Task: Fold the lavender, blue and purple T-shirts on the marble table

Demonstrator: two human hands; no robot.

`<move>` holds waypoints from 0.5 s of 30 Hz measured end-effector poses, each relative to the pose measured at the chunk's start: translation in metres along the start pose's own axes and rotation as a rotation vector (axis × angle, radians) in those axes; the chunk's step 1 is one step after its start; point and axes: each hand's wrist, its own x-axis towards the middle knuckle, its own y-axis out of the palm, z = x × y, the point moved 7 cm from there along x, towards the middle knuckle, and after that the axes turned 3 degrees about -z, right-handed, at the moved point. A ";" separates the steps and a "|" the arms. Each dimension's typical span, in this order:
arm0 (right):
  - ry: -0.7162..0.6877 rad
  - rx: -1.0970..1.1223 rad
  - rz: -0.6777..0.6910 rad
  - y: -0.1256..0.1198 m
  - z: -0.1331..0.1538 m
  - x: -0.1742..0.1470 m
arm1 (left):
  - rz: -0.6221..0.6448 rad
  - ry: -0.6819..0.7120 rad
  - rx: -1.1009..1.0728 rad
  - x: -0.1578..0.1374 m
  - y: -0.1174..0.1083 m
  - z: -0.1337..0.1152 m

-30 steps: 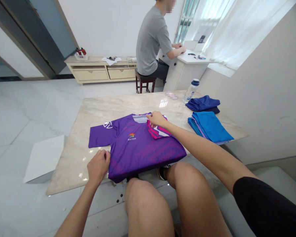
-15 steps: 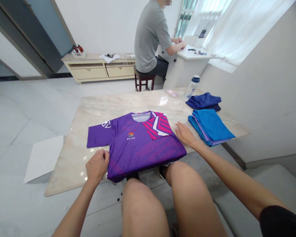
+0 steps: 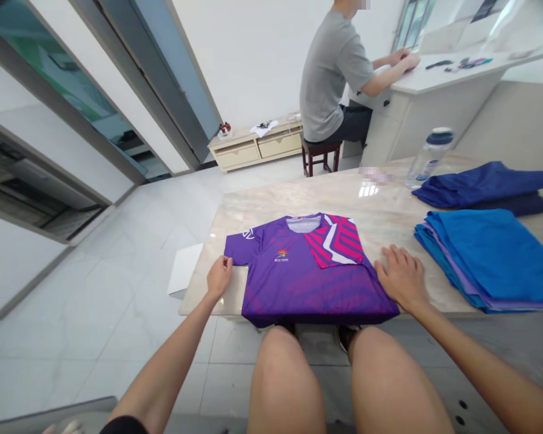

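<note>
A purple T-shirt (image 3: 298, 283) lies front up on the table, its lower part hanging over the near edge. The sleeve on the right is folded inward across the chest, showing pink and white stripes. The other sleeve (image 3: 241, 247) is spread out flat to the left. At that sleeve's lower corner, my left hand (image 3: 219, 278) is closed, thumb and fingers pinched on the cloth. My right hand (image 3: 402, 276) lies open, palm down, on the tabletop against the shirt's right edge, fingers spread.
The marble-patterned table (image 3: 262, 202) also holds a stack of folded blue and lilac cloth (image 3: 493, 253), dark blue garments (image 3: 484, 184) and a clear water bottle (image 3: 428, 160). A white box (image 3: 183, 268) stands past the left edge. Beyond, a person in grey (image 3: 330, 78) sits at a white desk (image 3: 434, 84).
The camera view has turned left. My left hand has gone from beside the shirt's body up to the outspread sleeve's corner and pinched it. My right hand stays by the right edge.
</note>
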 end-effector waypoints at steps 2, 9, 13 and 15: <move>-0.011 0.012 -0.028 -0.003 0.002 -0.001 | -0.030 -0.098 0.013 0.035 -0.011 0.005; -0.008 0.060 -0.064 -0.008 0.007 -0.002 | 0.028 -0.213 0.010 0.119 -0.003 0.004; 0.018 0.082 -0.041 -0.011 0.008 0.001 | 0.068 -0.221 0.033 0.133 0.019 0.000; 0.027 0.076 -0.036 -0.013 0.010 0.002 | 0.079 -0.230 0.032 0.134 0.026 -0.001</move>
